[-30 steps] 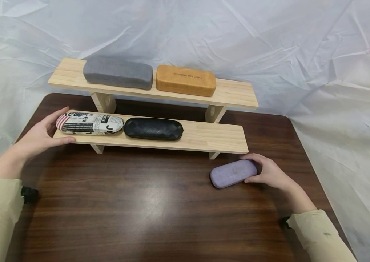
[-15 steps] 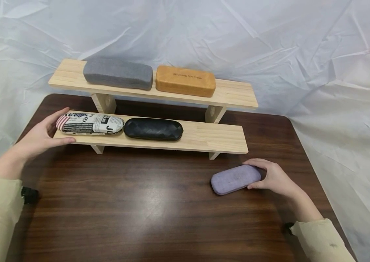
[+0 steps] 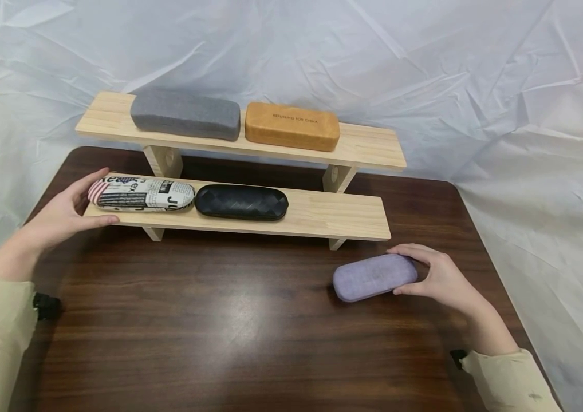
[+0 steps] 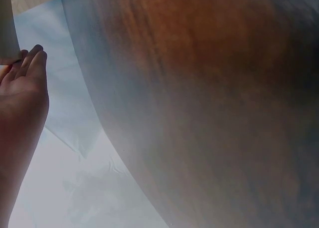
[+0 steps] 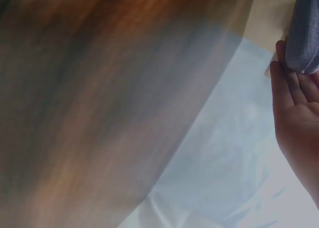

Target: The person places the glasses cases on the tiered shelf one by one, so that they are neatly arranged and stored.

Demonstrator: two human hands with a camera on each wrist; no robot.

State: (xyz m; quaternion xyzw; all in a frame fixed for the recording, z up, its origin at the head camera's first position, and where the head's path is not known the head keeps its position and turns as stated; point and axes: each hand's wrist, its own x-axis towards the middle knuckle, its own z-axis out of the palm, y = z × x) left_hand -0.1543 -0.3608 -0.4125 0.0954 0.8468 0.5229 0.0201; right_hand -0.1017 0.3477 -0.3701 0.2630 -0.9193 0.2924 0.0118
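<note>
My right hand [image 3: 443, 280] grips the right end of a lavender glasses case [image 3: 374, 277], thumb along its near side and fingers along its far side. The case is close over the table, in front of the stand's right end. In the right wrist view, the end of the case [image 5: 303, 43] rests against the fingers. My left hand [image 3: 62, 212] holds the left end of the lower wooden shelf [image 3: 335, 214], its thumb along the front edge. Beside these fingers lies a newspaper-print glasses case [image 3: 142, 193]; a black woven-pattern glasses case [image 3: 241, 202] sits to its right.
Behind and higher stands the upper wooden shelf [image 3: 371, 146], bearing a grey glasses case [image 3: 185, 116] and a tan glasses case [image 3: 292, 127] with lettering. Everything stands on a dark wood-grain table [image 3: 219, 332]. White sheeting [image 3: 291, 51] hangs behind it.
My right hand and the lavender case have shifted a little to the right; they dipped toward me, then rose slightly. My left hand stays in place on the shelf.
</note>
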